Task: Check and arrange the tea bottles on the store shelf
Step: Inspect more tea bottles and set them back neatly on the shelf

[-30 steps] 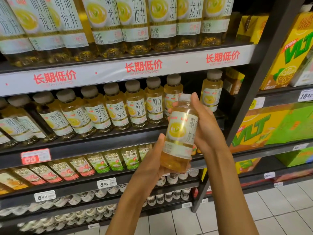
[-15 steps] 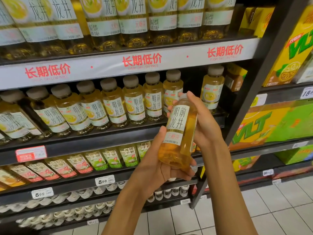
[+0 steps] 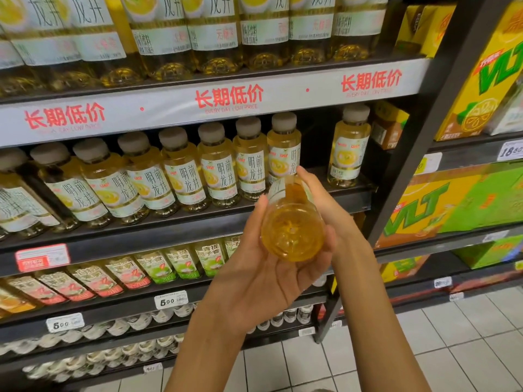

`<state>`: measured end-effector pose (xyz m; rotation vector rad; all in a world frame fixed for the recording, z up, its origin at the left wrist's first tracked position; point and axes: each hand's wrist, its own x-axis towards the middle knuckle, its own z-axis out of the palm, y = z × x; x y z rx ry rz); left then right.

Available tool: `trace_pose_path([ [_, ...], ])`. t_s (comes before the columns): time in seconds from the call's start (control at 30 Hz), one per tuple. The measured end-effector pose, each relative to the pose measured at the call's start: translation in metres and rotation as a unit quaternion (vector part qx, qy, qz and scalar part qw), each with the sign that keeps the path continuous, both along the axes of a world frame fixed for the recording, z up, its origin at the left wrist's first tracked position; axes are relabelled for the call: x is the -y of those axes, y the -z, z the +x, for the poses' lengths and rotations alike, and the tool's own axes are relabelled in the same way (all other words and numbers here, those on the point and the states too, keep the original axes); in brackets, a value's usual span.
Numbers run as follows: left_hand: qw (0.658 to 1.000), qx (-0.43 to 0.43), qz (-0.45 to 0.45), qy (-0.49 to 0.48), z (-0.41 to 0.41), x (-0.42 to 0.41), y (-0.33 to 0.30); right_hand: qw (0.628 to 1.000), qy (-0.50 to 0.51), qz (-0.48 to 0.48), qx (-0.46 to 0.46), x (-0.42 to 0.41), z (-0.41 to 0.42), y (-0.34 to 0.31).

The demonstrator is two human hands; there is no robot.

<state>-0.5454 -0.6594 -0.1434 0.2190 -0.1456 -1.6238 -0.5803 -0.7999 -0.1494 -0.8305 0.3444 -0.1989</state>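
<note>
Two hands tilt a tea bottle [image 3: 293,230] before a store shelf [image 3: 169,222].
Its base faces the camera; left hand [image 3: 263,267] cups it, right hand [image 3: 325,202] holds the upper part. Matching bottles [image 3: 218,168] line the shelf.

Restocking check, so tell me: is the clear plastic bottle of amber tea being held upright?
No, the clear plastic bottle of amber tea is tipped over, its round base facing the camera.
</note>
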Motion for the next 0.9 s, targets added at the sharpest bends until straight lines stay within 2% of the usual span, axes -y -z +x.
trace_pose_path([
  [0.07, 0.999, 0.047, 0.013, -0.001, 0.000, -0.001, 0.008, 1.000, 0.018, -0.012, -0.012, 0.005, -0.001, 0.001],
  [0.13, 0.991, 0.133, 0.023, -0.007, 0.001, -0.004, 0.018, 0.998, 0.060, -0.030, 0.010, 0.011, -0.005, -0.001],
  [0.23, 0.966, 0.254, 0.050, -0.027, 0.003, -0.006, 0.026, 0.983, 0.121, -0.101, 0.093, 0.016, -0.009, -0.004],
  [0.3, 0.941, 0.325, 0.076, -0.061, 0.007, -0.006, 0.026, 0.973, 0.135, -0.150, 0.113, 0.015, -0.011, -0.006],
  [0.43, 0.838, 0.516, 0.120, -0.130, 0.013, 0.002, 0.028, 0.929, 0.118, -0.348, 0.044, 0.011, -0.024, -0.014],
  [0.53, 0.809, 0.547, 0.117, -0.182, 0.015, 0.011, 0.039, 0.899, 0.103, -0.416, 0.095, 0.008, -0.032, -0.020],
  [0.67, 0.773, 0.579, 0.079, -0.247, 0.020, 0.027, 0.050, 0.871, 0.081, -0.456, 0.163, 0.007, -0.040, -0.020],
  [0.73, 0.727, 0.630, 0.075, -0.263, 0.024, 0.036, 0.053, 0.874, 0.092, -0.445, 0.172, 0.010, -0.042, -0.017],
  [0.83, 0.633, 0.713, 0.093, -0.287, 0.027, 0.051, 0.060, 0.870, 0.128, -0.451, 0.153, 0.017, -0.043, -0.014],
  [0.9, 0.588, 0.739, 0.111, -0.308, 0.026, 0.062, 0.063, 0.862, 0.163, -0.461, 0.132, 0.022, -0.040, -0.010],
])
